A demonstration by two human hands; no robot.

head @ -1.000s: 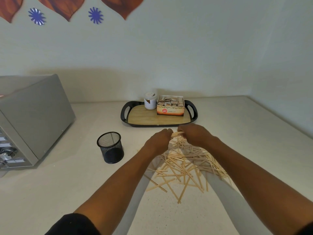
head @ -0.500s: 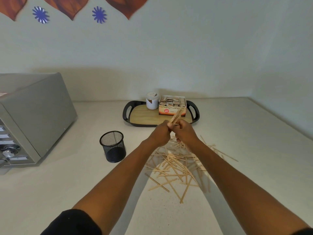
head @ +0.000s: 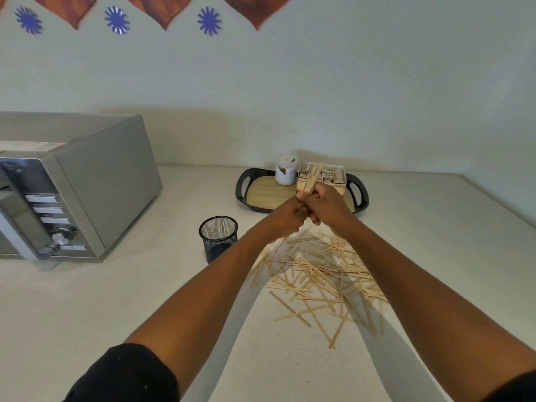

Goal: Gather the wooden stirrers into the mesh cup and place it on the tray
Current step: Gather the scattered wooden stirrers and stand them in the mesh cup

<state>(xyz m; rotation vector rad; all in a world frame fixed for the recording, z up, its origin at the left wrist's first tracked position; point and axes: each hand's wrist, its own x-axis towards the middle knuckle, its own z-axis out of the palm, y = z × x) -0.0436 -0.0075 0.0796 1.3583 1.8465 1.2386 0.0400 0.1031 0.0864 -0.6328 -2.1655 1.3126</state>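
A small bundle of wooden stirrers [head: 311, 179] sticks up from between my hands, raised above the counter in front of the tray. My left hand [head: 285, 219] and my right hand [head: 327, 203] both grip this bundle, knuckles pressed together. Many loose stirrers [head: 316, 274] lie scattered on the white counter below and between my forearms. The black mesh cup [head: 218, 237] stands upright to the left of the pile, apart from both hands. The black-rimmed tray [head: 242, 187] with a wooden floor sits at the back by the wall.
On the tray stand a white jar [head: 286, 169] and an open box of sachets [head: 333, 177]. A silver microwave [head: 72, 184] fills the left of the counter. Walls close off the back and the right side.
Both hands rose from the pile with a bundle of stirrers and now hold it higher, in front of the tray. The head camera has shifted, so the microwave shows more.
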